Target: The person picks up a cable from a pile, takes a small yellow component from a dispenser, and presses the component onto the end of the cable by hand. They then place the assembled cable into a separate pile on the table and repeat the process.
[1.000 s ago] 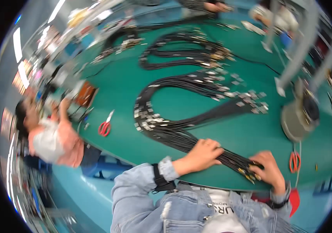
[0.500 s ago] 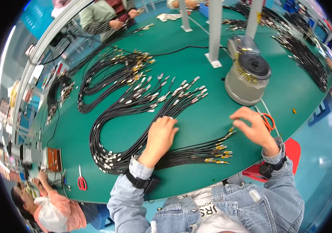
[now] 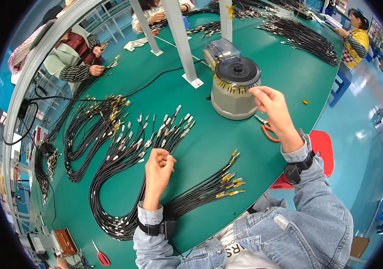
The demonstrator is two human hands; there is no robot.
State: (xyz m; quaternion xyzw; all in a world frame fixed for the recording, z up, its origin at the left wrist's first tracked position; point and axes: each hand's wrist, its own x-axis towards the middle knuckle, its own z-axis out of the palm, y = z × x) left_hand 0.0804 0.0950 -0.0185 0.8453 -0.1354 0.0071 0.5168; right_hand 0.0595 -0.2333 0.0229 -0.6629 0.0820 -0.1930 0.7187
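Note:
My right hand [image 3: 274,112] is at the right side of a round tape dispenser [image 3: 234,99]. The index fingertip meets the yellow tape strips [image 3: 231,87] that stick out below its black top disc; the thumb is lower and looks apart from it. My left hand [image 3: 158,168] hovers over a bundle of black cables [image 3: 99,197], its fingers curled in to the thumb. A small whitish spot shows at its fingertips, too small to name. The cables curve in a U, with silvery connectors [image 3: 173,125] at the far end and yellow-tagged ends [image 3: 231,184] near me.
Orange-handled scissors [image 3: 268,130] lie beside the dispenser, red-handled scissors [image 3: 102,256] at the lower left. More black cables [image 3: 84,148] lie to the left and at the far right [image 3: 308,42]. Metal posts [image 3: 180,40] stand behind the dispenser. Co-workers sit around the green table [image 3: 209,148].
My right hand has moved from above the yellow-tagged cable ends to the dispenser's tape strips. My left hand has lifted off the cables and curled its fingers. The whole view has turned and shifted.

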